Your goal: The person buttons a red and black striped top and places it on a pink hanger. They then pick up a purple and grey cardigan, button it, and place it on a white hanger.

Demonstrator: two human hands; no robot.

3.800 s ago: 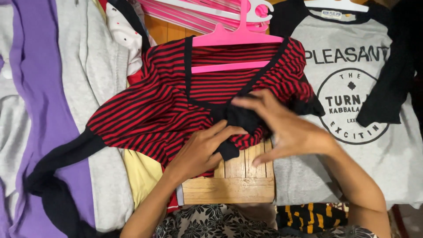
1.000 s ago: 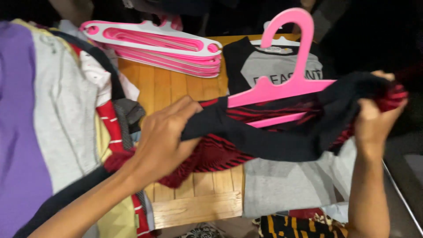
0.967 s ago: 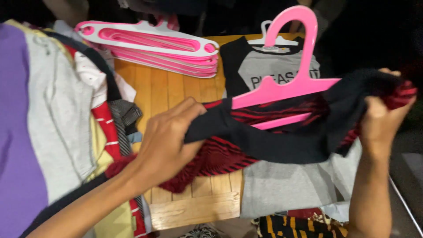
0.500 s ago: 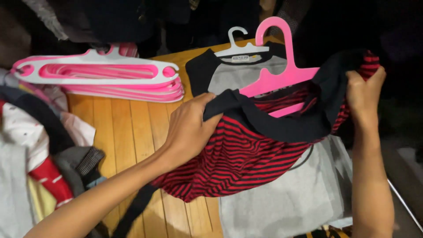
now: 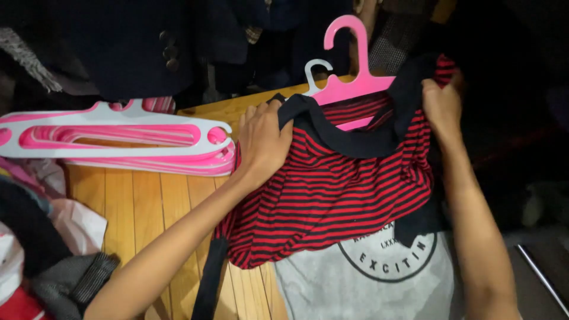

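Observation:
A red-and-black striped shirt (image 5: 332, 201) with a black collar hangs on a pink hanger (image 5: 355, 83), lifted above the wooden table (image 5: 142, 207). My left hand (image 5: 264, 142) grips the shirt's left shoulder at the collar. My right hand (image 5: 443, 104) grips its right shoulder. The hanger's hook sticks up between my hands, and most of its bar is inside the shirt.
A grey shirt with a round black print (image 5: 379, 278) lies under the striped one, on a white hanger (image 5: 313, 71). A stack of pink and white hangers (image 5: 118, 142) lies at the left. Piled clothes (image 5: 41, 243) fill the lower left. Dark garments (image 5: 130, 47) hang behind.
The striped shirt went from lying bunched on the table to being held up spread by both shoulders on the pink hanger. The view has shifted right, and the clothes pile has slid out at the left.

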